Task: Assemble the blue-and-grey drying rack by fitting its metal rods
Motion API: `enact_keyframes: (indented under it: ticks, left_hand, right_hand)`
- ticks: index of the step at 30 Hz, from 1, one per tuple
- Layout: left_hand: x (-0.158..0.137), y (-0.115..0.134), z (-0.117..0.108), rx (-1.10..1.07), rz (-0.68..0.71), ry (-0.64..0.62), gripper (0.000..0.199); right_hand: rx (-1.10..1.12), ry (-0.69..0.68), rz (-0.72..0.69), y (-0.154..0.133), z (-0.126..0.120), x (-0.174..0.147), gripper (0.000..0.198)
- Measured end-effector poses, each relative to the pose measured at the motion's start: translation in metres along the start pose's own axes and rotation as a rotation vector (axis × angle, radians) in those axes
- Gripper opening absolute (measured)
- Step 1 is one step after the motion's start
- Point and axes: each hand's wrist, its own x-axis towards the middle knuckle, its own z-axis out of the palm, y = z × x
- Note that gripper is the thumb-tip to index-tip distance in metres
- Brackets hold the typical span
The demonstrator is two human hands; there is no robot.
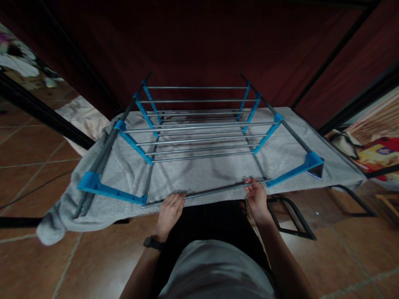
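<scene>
A rack of grey metal tubes with blue plastic brackets lies across a grey cloth (205, 174) in front of me. Near its front edge is a loose-looking metal rod (215, 191), held in both hands. My left hand (172, 209) wraps over the rod's left part, fingers closed on top. My right hand (255, 195) pinches it near the right end, beside the front right blue bracket (289, 171). The rod's left end lies by the front left blue bracket (112, 193); whether it is seated there I cannot tell. Several thinner metal bars (202, 141) span the brackets behind.
A dark red curtain (199, 45) hangs behind the cloth-covered surface. Black metal frame bars (40, 108) stand at the left, and a black tubular leg (293, 220) shows at lower right. A small dark object (316, 168) sits by the right bracket. Tiled floor (102, 257) surrounds me.
</scene>
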Motion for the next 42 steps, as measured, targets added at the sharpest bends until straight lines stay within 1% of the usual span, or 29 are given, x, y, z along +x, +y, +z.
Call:
enact_keyframes:
  ticks: [4,8,13,20,25,34,42]
  left_hand:
    - [-0.005,-0.004,-0.001,-0.002,-0.012,0.009,0.028]
    - [-0.004,-0.004,-0.001,0.024,-0.007,0.003,0.028]
    - [0.001,0.0,-0.002,0.023,0.01,-0.013,0.029]
    - [0.003,0.001,-0.003,0.025,0.01,-0.011,0.029]
    - [0.003,0.001,-0.004,0.035,0.012,-0.021,0.028]
    - [0.005,0.003,-0.006,0.018,0.004,-0.028,0.027]
    - [0.005,0.001,-0.003,0.009,-0.013,-0.038,0.028]
  right_hand:
    - [-0.005,-0.026,-0.01,0.004,0.004,-0.009,0.018]
    - [0.01,-0.01,0.007,0.005,0.004,-0.012,0.017]
    - [0.056,-0.009,0.012,0.002,0.002,-0.01,0.016]
    - [0.05,0.014,0.026,0.002,0.001,-0.007,0.014]
    - [0.053,-0.007,0.008,0.004,0.0,-0.006,0.017]
    - [0.015,0.003,0.001,0.006,-0.002,-0.003,0.016]
    - [0.062,-0.014,0.008,0.005,0.0,-0.003,0.014]
